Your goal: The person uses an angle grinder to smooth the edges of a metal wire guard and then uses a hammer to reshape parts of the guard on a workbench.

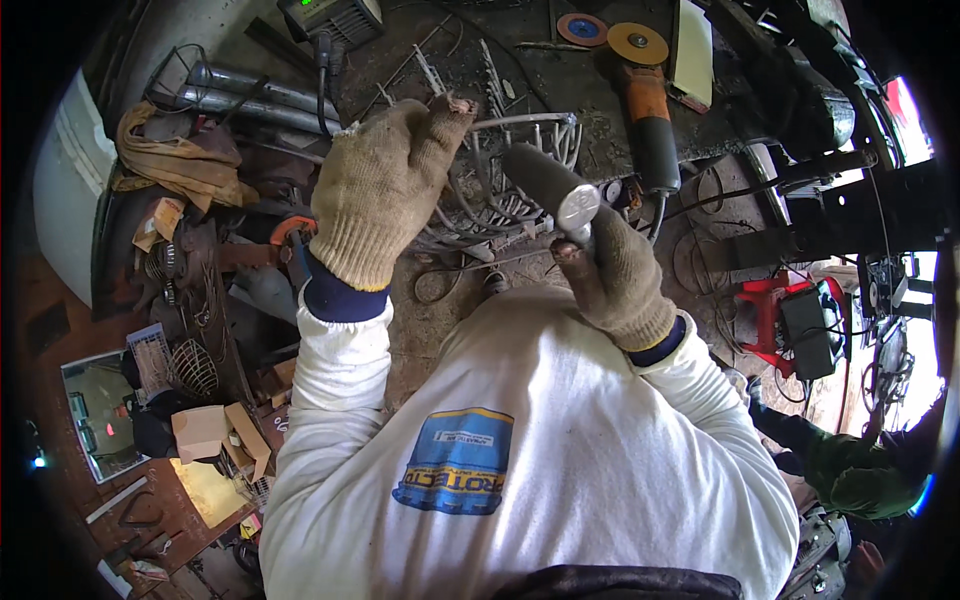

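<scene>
The right hand (625, 285) grips one hammer (542, 182) before the bent rods (500, 207); the left hand (385, 185) is curled, its hold unclear. One lettered blue-and-yellow print (455, 462) marks the shirt (600, 480); one grinder (648, 110) lies ahead, one loose disc (582, 29) beside it.

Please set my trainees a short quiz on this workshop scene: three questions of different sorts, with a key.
1. Multiple choice: which hand holds the hammer? A) left B) right C) neither
2. True or false: the left hand grips the angle grinder.
3. Fill the gap: each hand wears a knitted ____.

Key:
1. B: it is in the right hand.
2. False: the angle grinder lies apart from the left hand.
3. Glove.
</scene>
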`<action>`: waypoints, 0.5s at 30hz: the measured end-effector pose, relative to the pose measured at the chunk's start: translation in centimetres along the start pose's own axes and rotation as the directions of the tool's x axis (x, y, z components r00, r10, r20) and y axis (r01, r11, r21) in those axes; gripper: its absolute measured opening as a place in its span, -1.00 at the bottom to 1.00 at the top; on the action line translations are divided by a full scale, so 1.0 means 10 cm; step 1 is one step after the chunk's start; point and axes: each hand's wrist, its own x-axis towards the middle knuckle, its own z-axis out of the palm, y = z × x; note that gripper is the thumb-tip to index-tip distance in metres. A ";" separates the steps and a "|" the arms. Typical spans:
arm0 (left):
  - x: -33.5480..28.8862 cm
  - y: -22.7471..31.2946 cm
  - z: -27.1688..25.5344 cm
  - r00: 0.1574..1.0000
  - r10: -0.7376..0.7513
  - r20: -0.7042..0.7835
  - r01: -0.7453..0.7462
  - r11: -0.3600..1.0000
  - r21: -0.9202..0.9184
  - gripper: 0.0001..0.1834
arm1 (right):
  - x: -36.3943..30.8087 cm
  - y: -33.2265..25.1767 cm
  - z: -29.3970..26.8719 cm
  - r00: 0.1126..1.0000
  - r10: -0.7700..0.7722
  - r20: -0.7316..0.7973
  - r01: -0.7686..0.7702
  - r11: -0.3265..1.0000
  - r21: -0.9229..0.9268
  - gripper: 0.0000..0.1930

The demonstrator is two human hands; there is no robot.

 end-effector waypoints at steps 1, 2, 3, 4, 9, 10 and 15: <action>0.01 0.04 0.02 0.997 0.064 -0.041 -0.064 0.998 0.014 -0.44 | 0.00 -0.03 -0.01 1.000 0.004 0.000 -0.004 1.000 -0.002 -0.61; 0.02 0.08 0.04 0.988 0.129 -0.081 -0.127 0.991 0.029 -0.46 | 0.00 -0.04 -0.02 1.000 0.020 0.002 -0.020 0.999 -0.050 -0.61; 0.02 0.13 0.05 0.989 0.126 -0.078 -0.125 0.992 0.024 -0.46 | -0.01 -0.04 -0.03 0.999 0.037 0.009 -0.036 0.994 -0.098 -0.60; 0.02 0.17 0.07 0.983 0.146 -0.109 -0.139 0.988 0.071 -0.47 | -0.02 -0.04 -0.04 0.999 0.042 0.011 -0.041 0.994 -0.102 -0.60; 0.02 0.30 0.12 0.966 0.220 -0.137 -0.204 0.971 0.124 -0.50 | -0.10 0.03 -0.13 0.998 0.060 0.019 -0.056 0.979 -0.194 -0.43; 0.00 0.30 0.13 0.971 0.232 -0.063 -0.215 0.956 0.200 -0.72 | -0.11 0.03 -0.16 0.998 0.062 0.017 -0.058 0.979 -0.196 -0.43; 0.01 0.37 0.20 0.961 0.274 -0.037 -0.255 0.929 0.268 -0.79 | -0.14 -0.04 -0.31 0.999 0.025 -0.020 -0.028 0.982 -0.189 -0.37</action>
